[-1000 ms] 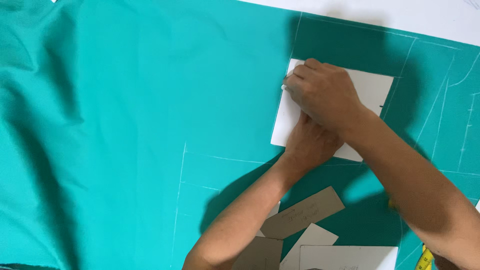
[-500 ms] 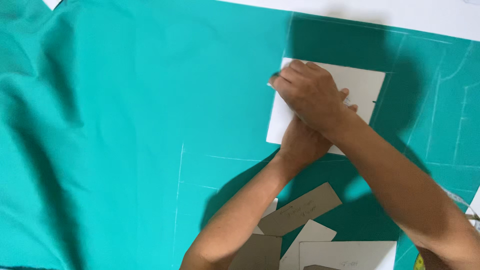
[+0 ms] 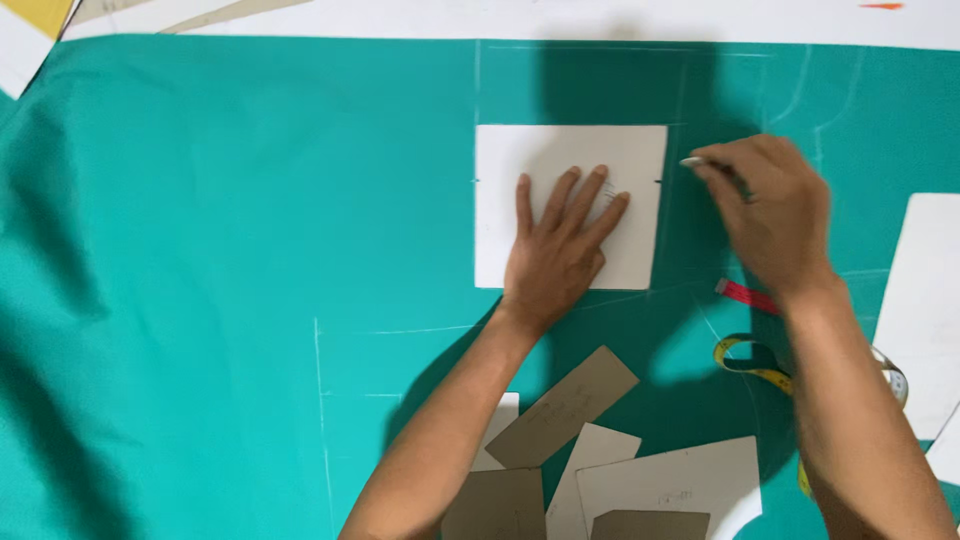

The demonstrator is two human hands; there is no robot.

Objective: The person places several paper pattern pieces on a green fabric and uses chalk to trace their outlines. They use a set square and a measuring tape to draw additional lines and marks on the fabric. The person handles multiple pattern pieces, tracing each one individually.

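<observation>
A white square card pattern (image 3: 560,150) lies flat on the teal fabric (image 3: 230,250). My left hand (image 3: 556,250) presses palm-down on it, fingers spread. To the right of the card's right edge, my right hand (image 3: 770,215) pinches a small piece of white chalk (image 3: 693,161), its tip close to the fabric beside that edge. Faint chalk lines run across the cloth around the card.
Several brown and white card pattern pieces (image 3: 565,405) lie near my left forearm. A yellow measuring tape (image 3: 750,358) with a red end curls under my right wrist. Another white card (image 3: 925,300) lies at the right edge. White table surface (image 3: 600,18) shows beyond the cloth.
My right hand came off the card's left edge and moved to its right edge with the chalk. My left hand now lies uncovered, flat on the card. The view shifted.
</observation>
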